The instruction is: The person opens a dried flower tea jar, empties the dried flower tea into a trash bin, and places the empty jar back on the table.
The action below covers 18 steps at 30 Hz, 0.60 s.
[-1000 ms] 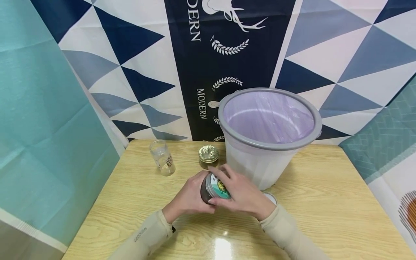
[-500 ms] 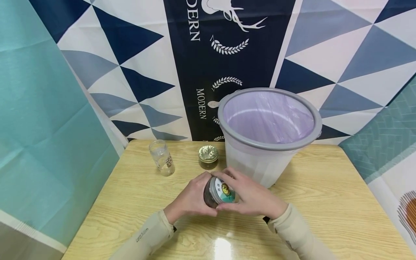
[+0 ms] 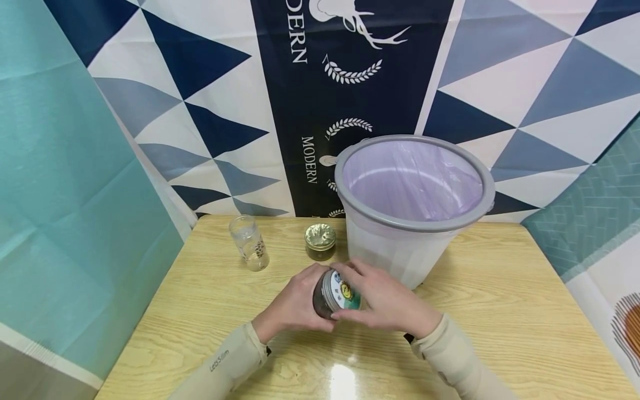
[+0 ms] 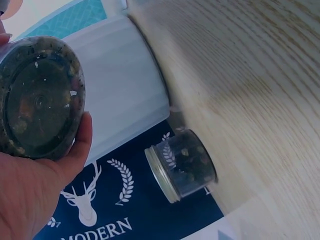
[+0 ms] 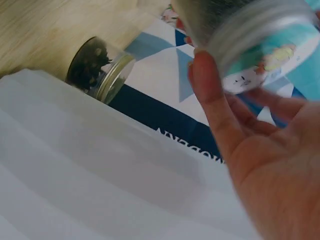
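A clear screw-top jar [image 3: 321, 300] with dark contents is tilted between my two hands above the table. My left hand [image 3: 299, 303] grips its body; the left wrist view faces the jar's round base [image 4: 40, 100], the thumb curving along its edge. On the other end sits a lid [image 3: 345, 291] with a silvery rim and a white and teal cartoon label. My right hand [image 3: 382, 300] holds this lid by its sides, thumb below and fingers above. In the right wrist view the lid's rim is blurred, with the fingers [image 5: 207, 75] around it.
Behind my hands stands a second jar [image 3: 320, 244] with a gold lid. A patterned drinking glass [image 3: 250, 244] is at the back left. A large white bin [image 3: 395, 250] with a grey rim and purple liner stands close behind my right hand on the wooden table [image 3: 500, 311].
The jar and both hands shifted slightly right over the first half second. The right hand moved back a little, and the lid's label has turned anticlockwise in the head view.
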Each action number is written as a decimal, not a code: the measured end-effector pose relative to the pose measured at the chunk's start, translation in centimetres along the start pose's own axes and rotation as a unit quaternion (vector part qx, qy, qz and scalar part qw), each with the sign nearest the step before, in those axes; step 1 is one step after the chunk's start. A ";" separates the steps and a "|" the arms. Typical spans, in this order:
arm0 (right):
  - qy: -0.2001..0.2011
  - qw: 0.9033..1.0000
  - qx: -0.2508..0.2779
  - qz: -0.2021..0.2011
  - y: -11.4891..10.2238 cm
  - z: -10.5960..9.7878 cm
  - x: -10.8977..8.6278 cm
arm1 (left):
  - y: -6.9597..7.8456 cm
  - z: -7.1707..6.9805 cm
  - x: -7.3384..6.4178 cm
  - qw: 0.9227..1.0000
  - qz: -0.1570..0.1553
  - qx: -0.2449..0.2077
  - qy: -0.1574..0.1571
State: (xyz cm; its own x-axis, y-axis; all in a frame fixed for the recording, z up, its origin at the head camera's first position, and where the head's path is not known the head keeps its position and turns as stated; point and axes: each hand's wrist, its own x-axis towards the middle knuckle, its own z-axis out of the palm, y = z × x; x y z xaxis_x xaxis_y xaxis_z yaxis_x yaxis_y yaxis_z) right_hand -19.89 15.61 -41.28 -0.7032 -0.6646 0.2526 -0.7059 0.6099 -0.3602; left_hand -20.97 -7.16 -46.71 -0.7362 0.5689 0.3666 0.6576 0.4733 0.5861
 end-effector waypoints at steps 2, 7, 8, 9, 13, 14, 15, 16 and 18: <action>-0.004 0.999 0.004 -0.033 0.2 -0.2 -0.2 | -0.1 0.0 -0.1 1.000 0.001 0.000 -0.004; 0.001 1.000 0.007 -0.017 0.4 -0.4 -0.5 | -0.2 0.1 -0.1 1.000 -0.003 0.003 -0.003; 0.004 1.000 0.004 -0.003 0.3 -0.3 -0.5 | -0.2 0.1 0.0 1.000 -0.005 0.004 -0.002; 0.005 1.000 0.001 0.012 0.2 -0.3 -0.4 | -0.2 0.0 0.0 1.000 -0.005 0.007 -0.001; 0.000 0.999 -0.013 0.052 -0.1 0.0 -0.2 | -0.1 0.1 0.1 1.000 -0.004 0.015 -0.003; -0.003 0.999 -0.016 0.052 -0.1 0.0 -0.2 | -0.1 0.1 0.2 1.000 -0.003 0.017 -0.005; -0.006 0.999 -0.014 0.047 -0.1 0.0 -0.2 | -0.1 0.1 0.2 1.000 -0.003 0.017 -0.008; -0.008 0.999 -0.012 0.035 -0.1 -0.1 -0.2 | -0.1 0.1 0.1 1.000 -0.004 0.018 -0.010; -0.009 1.000 -0.005 0.003 0.1 -0.2 -0.4 | -0.2 0.2 0.1 1.000 -0.005 0.019 -0.013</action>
State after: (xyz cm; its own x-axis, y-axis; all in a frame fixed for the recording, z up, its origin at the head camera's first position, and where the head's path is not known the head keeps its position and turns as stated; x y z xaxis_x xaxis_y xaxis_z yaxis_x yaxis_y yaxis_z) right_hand -19.73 16.01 -41.25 -0.7062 -0.6683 0.2337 -0.7021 0.6184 -0.3530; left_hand -21.14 -7.10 -46.89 -0.7379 0.5821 0.3415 0.6570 0.5036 0.5611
